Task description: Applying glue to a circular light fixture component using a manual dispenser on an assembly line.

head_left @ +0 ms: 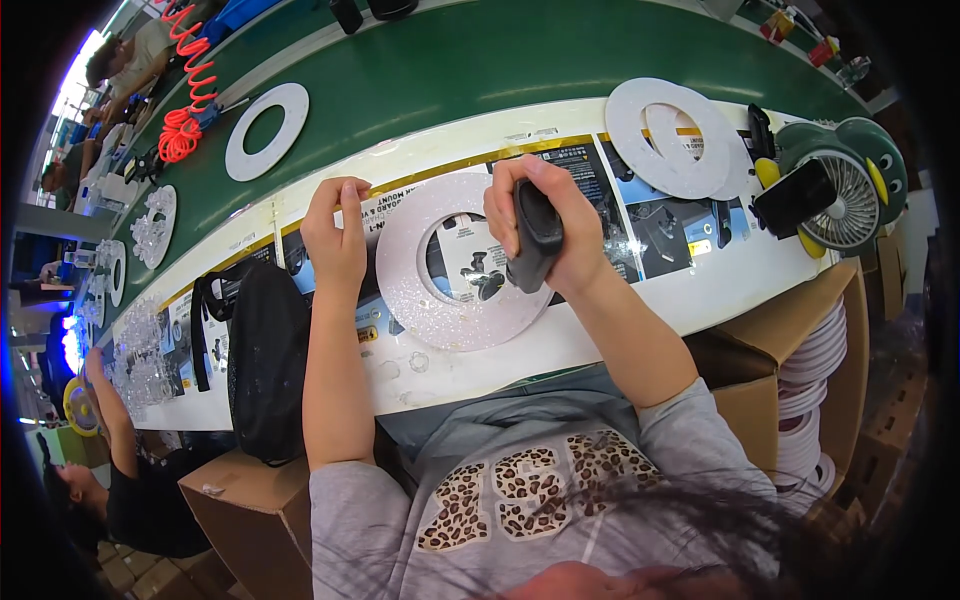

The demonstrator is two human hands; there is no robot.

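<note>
The right hand (545, 215) clenches a black tool (537, 235) over the white ring (455, 262) at the table's (730, 285) centre, the left hand's fingers (340, 195) curl loosely at its nine o'clock edge, and work on the ring looks underway, with further rings (668, 135) lying at two o'clock.

Both forearms reach up from below, elbows bent. Left hand (335, 235) is loosely curled, fingertips down. Right hand (540, 225) is fisted tight, thumb wrapped across its fingers.
</note>
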